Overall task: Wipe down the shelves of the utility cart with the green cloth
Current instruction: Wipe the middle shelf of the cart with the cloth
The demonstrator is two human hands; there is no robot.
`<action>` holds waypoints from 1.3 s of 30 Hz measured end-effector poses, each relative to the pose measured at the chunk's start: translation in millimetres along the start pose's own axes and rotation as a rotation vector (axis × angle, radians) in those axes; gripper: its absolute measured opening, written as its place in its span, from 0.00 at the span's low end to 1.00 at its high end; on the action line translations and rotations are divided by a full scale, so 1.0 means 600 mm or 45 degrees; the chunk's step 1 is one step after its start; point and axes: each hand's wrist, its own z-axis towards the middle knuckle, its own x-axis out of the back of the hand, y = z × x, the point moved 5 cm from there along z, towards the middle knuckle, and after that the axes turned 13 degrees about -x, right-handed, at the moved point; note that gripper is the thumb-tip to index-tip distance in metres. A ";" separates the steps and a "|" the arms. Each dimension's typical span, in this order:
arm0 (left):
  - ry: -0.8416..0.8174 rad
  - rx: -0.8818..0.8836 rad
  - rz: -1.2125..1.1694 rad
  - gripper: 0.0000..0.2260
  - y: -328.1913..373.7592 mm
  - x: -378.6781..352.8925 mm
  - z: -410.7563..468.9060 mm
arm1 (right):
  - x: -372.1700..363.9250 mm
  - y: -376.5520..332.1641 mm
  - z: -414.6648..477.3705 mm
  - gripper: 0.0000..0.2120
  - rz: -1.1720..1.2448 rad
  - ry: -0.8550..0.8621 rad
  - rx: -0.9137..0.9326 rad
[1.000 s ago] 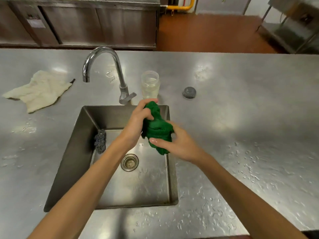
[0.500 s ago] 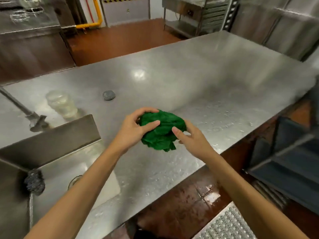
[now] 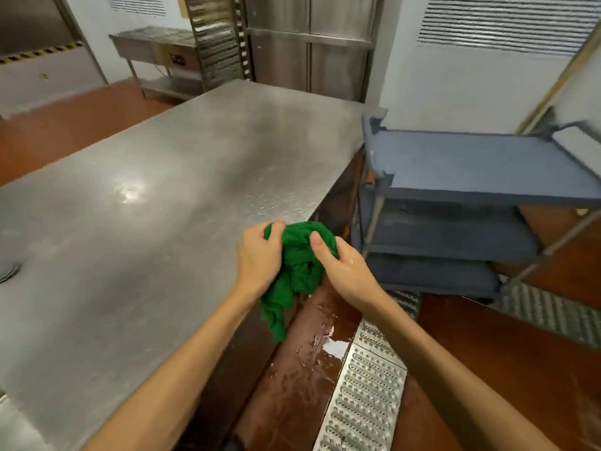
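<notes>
- Utility cart [image 3: 481, 164], blue-grey with three shelves, stands at the right, just beside the end of the steel counter [image 3: 146, 196]; no shelf is touched yet, so I judge the wiping is not begun.
- Floor [image 3: 312, 349] between person and cart is wet and shiny (next to a metal drain grate [image 3: 364, 392]); a step toward the cart could slip there.
- Green cloth [image 3: 297, 265] is bunched over the counter edge, one tail hanging down; if it drips, the puddle grows, and a loose tail could drag on the floor.
- Left hand [image 3: 258, 255] and right hand [image 3: 341, 265] are both clamped on the cloth from opposite sides; a bunched cloth may wipe only a narrow strip.
</notes>
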 end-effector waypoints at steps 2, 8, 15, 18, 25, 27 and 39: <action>-0.077 -0.058 -0.025 0.20 0.023 -0.061 0.015 | 0.050 0.021 0.000 0.19 0.027 0.076 -0.061; -0.302 -0.144 -0.076 0.17 0.064 -0.228 0.045 | 0.179 0.075 0.006 0.26 0.136 0.327 -0.211; -0.540 -0.265 -0.148 0.22 0.092 -0.396 0.094 | 0.297 0.115 0.056 0.29 0.187 0.716 -0.285; -0.636 -0.297 -0.203 0.21 0.095 -0.460 0.120 | 0.342 0.122 0.095 0.25 0.291 0.843 -0.273; -0.777 -0.178 -0.311 0.20 0.080 -0.568 0.191 | 0.410 0.134 0.178 0.21 0.496 1.024 -0.376; -0.873 -0.045 -0.400 0.22 0.064 -0.598 0.204 | 0.426 0.148 0.196 0.22 0.585 0.958 -0.533; -1.234 0.082 -0.527 0.24 0.021 -0.711 0.254 | 0.578 0.180 0.236 0.22 0.345 0.421 -0.453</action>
